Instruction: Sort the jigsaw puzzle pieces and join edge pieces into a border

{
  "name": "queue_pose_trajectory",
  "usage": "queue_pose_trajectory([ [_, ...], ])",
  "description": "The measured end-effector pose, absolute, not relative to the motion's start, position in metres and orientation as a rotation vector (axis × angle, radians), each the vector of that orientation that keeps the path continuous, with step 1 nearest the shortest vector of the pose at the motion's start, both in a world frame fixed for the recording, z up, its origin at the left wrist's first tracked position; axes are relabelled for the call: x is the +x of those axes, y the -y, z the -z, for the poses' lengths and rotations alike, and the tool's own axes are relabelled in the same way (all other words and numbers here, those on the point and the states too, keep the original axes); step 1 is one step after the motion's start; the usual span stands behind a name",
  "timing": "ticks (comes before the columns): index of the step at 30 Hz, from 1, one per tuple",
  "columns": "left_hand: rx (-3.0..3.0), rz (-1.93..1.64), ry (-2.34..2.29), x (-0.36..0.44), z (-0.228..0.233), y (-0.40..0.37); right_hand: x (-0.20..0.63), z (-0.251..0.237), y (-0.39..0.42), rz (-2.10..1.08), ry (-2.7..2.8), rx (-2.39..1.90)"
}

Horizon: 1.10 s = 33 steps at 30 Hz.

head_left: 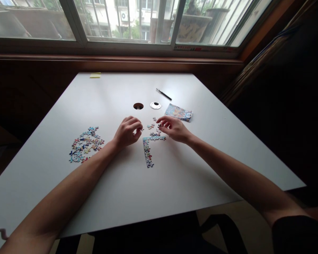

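You will find nothing here that can be read. The small colourful cardboard puzzle box [178, 112] lying on the white worktop [175, 176] carries bright printing on its lid, but at this size it is only a blur of blue and orange, and no letters can be made out. The red and white strip [190, 48] along the bottom of the window frame looks printed too, yet its marks are too small for you to read.
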State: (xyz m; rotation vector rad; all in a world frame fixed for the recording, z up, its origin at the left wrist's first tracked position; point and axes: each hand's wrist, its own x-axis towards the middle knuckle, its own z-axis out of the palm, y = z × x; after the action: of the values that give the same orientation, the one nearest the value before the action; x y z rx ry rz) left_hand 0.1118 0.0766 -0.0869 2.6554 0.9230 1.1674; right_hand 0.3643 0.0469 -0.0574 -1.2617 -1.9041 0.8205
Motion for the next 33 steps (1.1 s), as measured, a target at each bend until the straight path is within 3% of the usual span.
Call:
queue_pose_trajectory([
  [4,2.665,-1.198,-0.85,0.126,0.082,-0.054,0.355,0.067,-0.009,-1.307,1.494,-1.0],
  [12,2.786,-1.144,-0.614,0.148,0.079,-0.034,0.353,0.07,0.023,-1.429,1.293,-0.976],
  [29,2.713,-1.231,-0.649,0.148,0.064,-0.028,0.356,0.072,0.033,-1.354,1.495,-1.013],
  [33,2.654,-1.237,-0.583,0.14,0.059,-0.025,0.359,0.073,0.033,-1.171,1.661,-1.044],
])
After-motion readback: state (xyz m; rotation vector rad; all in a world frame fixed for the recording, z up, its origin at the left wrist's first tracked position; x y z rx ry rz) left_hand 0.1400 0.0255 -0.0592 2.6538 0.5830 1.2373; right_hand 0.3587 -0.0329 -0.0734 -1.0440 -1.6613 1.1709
